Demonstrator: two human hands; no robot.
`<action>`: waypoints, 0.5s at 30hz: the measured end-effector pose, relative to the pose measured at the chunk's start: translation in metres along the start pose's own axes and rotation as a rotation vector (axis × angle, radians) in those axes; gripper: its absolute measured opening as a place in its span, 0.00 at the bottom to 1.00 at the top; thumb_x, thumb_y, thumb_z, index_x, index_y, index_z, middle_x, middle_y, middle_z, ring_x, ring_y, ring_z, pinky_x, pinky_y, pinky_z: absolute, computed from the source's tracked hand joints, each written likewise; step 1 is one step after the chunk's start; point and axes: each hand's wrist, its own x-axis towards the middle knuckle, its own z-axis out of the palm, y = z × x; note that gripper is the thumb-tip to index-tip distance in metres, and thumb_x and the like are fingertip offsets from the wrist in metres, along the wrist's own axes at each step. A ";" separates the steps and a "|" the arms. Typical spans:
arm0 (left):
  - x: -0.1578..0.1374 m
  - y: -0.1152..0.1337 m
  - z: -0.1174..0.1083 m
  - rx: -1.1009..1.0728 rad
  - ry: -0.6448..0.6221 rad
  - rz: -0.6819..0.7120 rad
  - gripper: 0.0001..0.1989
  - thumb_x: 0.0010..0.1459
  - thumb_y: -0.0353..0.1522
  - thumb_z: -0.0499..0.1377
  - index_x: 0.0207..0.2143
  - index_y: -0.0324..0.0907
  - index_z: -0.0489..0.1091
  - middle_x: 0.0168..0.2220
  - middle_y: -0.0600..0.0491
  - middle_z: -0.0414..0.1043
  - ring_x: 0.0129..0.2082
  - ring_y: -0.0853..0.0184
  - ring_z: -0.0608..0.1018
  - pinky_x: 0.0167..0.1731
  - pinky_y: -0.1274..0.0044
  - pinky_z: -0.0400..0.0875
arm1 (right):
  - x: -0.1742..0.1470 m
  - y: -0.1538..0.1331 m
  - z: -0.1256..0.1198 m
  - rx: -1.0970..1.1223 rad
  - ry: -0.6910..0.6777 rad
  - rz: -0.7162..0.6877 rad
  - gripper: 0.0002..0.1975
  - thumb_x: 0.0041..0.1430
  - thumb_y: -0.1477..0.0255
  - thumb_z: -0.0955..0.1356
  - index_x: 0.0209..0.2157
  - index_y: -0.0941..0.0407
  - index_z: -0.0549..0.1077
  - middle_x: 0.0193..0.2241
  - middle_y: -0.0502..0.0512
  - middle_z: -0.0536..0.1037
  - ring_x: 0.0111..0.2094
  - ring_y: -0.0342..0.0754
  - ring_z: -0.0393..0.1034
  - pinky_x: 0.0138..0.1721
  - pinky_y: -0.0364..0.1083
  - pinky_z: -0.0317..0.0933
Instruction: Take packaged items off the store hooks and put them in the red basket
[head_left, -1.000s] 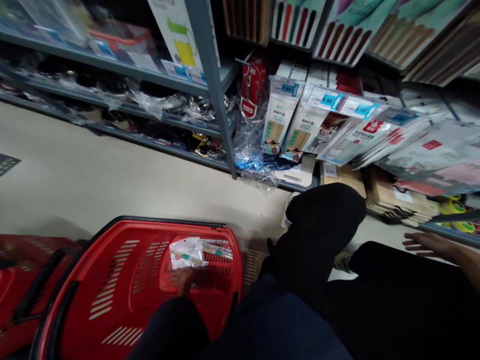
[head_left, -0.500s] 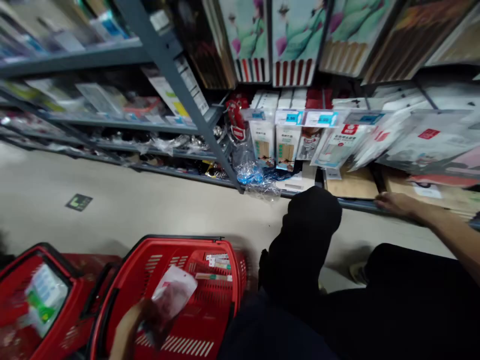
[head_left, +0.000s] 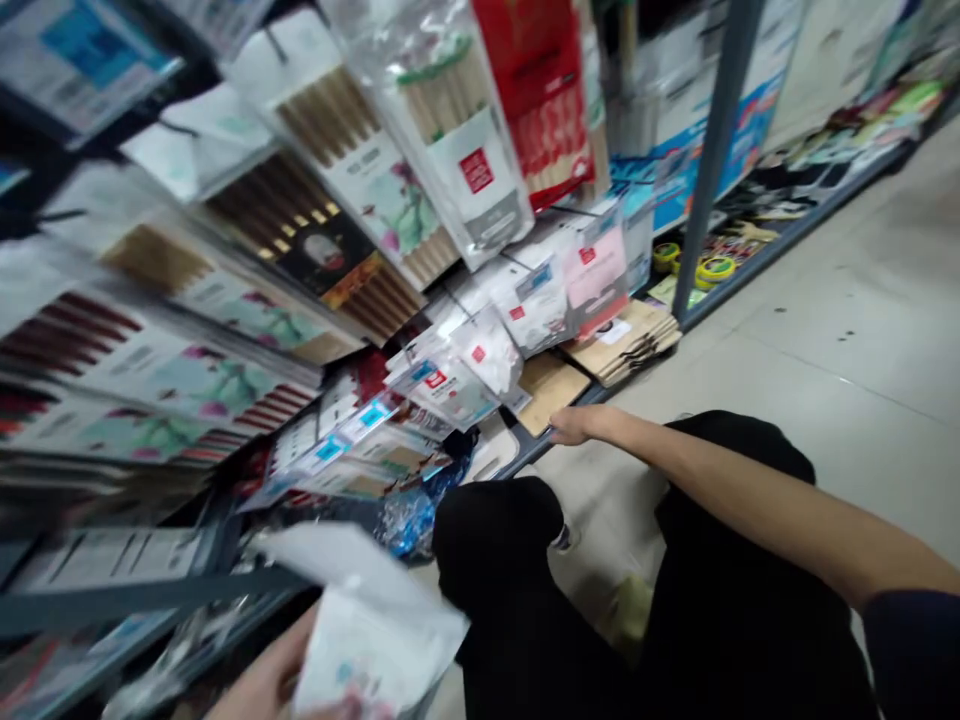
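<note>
My left hand (head_left: 274,668), at the bottom, is closed on a white plastic packet (head_left: 386,620) with faint printing, its contents hidden. The packet is tilted in front of the lower shelves. Farther forward, my right hand (head_left: 576,424) rests with curled fingers on the grey edge of the bottom shelf (head_left: 525,458). Just behind it lies a flat wooden board (head_left: 553,390). Small white hanging packets (head_left: 487,350) are above that board.
Packs of chopsticks (head_left: 300,240) hang at upper left, and a red pack (head_left: 541,120) hangs beside them. A stack of wooden boards (head_left: 628,342) lies near a grey shelf post (head_left: 712,160). My bent knees (head_left: 499,520) are close to the shelf. Pale floor tiles (head_left: 847,330) extend to the right.
My view has swung right and the red baskets have left it. My left hand has lifted the packet from over a basket toward the shelves. My right hand stays at the shelf edge.
</note>
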 end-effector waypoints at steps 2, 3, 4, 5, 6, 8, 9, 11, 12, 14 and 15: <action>0.068 0.050 0.027 0.013 -0.126 0.141 0.44 0.42 0.46 0.73 0.62 0.47 0.66 0.53 0.46 0.77 0.51 0.47 0.78 0.51 0.60 0.75 | -0.007 0.017 -0.020 0.061 0.079 0.015 0.12 0.62 0.69 0.69 0.42 0.61 0.80 0.44 0.66 0.81 0.45 0.56 0.78 0.44 0.44 0.68; 0.106 0.075 0.046 0.005 -0.193 0.243 0.42 0.44 0.44 0.73 0.60 0.42 0.67 0.54 0.44 0.76 0.51 0.49 0.78 0.52 0.62 0.74 | -0.011 0.029 -0.029 0.087 0.129 0.041 0.11 0.62 0.70 0.69 0.42 0.61 0.80 0.43 0.66 0.82 0.45 0.56 0.78 0.44 0.44 0.67; 0.146 0.098 0.067 0.003 -0.259 0.351 0.38 0.46 0.42 0.72 0.57 0.41 0.68 0.55 0.44 0.75 0.52 0.51 0.77 0.53 0.65 0.73 | -0.015 0.042 -0.037 0.112 0.190 0.078 0.11 0.62 0.71 0.68 0.41 0.61 0.80 0.42 0.66 0.82 0.45 0.56 0.78 0.44 0.44 0.67; 0.184 0.119 0.090 -0.015 -0.284 0.448 0.35 0.46 0.41 0.72 0.55 0.40 0.69 0.54 0.44 0.75 0.52 0.53 0.77 0.53 0.67 0.72 | -0.020 0.056 -0.045 0.135 0.261 0.123 0.11 0.62 0.72 0.68 0.42 0.62 0.80 0.42 0.68 0.81 0.46 0.58 0.78 0.45 0.45 0.67; 0.221 0.135 0.113 -0.049 -0.289 0.507 0.32 0.45 0.40 0.73 0.52 0.38 0.70 0.52 0.44 0.76 0.50 0.55 0.77 0.51 0.68 0.73 | -0.026 0.071 -0.052 0.158 0.341 0.171 0.12 0.62 0.71 0.68 0.44 0.62 0.79 0.43 0.69 0.81 0.47 0.59 0.77 0.46 0.46 0.67; 0.282 0.157 0.154 -0.115 -0.252 0.522 0.30 0.43 0.39 0.74 0.47 0.37 0.69 0.46 0.43 0.78 0.44 0.58 0.79 0.45 0.70 0.75 | -0.035 0.098 -0.063 0.212 0.490 0.244 0.15 0.64 0.68 0.67 0.48 0.62 0.76 0.46 0.71 0.79 0.50 0.61 0.75 0.47 0.47 0.67; 0.305 0.163 0.171 -0.153 -0.219 0.505 0.30 0.42 0.39 0.74 0.45 0.37 0.68 0.46 0.43 0.77 0.42 0.59 0.79 0.43 0.70 0.75 | -0.038 0.110 -0.068 0.233 0.547 0.270 0.16 0.68 0.67 0.64 0.50 0.62 0.75 0.47 0.70 0.79 0.50 0.60 0.75 0.47 0.46 0.68; 0.335 0.168 0.195 -0.263 -0.194 0.452 0.32 0.41 0.39 0.75 0.44 0.37 0.66 0.46 0.42 0.77 0.40 0.61 0.79 0.40 0.71 0.75 | -0.041 0.130 -0.074 0.357 0.650 0.275 0.22 0.74 0.64 0.56 0.51 0.62 0.73 0.47 0.69 0.79 0.46 0.55 0.77 0.42 0.44 0.69; 0.343 0.170 0.201 -0.329 -0.201 0.434 0.33 0.41 0.40 0.76 0.45 0.37 0.66 0.46 0.42 0.77 0.39 0.62 0.79 0.39 0.72 0.75 | -0.040 0.137 -0.075 0.470 0.702 0.243 0.25 0.75 0.62 0.53 0.50 0.63 0.73 0.45 0.67 0.79 0.43 0.53 0.78 0.39 0.44 0.70; 0.349 0.173 0.206 -0.449 -0.243 0.417 0.34 0.41 0.41 0.76 0.45 0.38 0.65 0.43 0.44 0.78 0.35 0.65 0.79 0.37 0.74 0.75 | -0.034 0.149 -0.076 0.700 0.800 0.123 0.27 0.73 0.56 0.55 0.47 0.62 0.74 0.41 0.63 0.80 0.38 0.51 0.77 0.34 0.43 0.71; 0.350 0.175 0.205 -0.483 -0.264 0.417 0.34 0.41 0.43 0.76 0.45 0.38 0.65 0.41 0.45 0.79 0.32 0.68 0.79 0.34 0.75 0.74 | -0.029 0.155 -0.076 0.781 0.841 0.059 0.25 0.70 0.54 0.60 0.45 0.62 0.75 0.38 0.60 0.81 0.37 0.50 0.76 0.34 0.43 0.71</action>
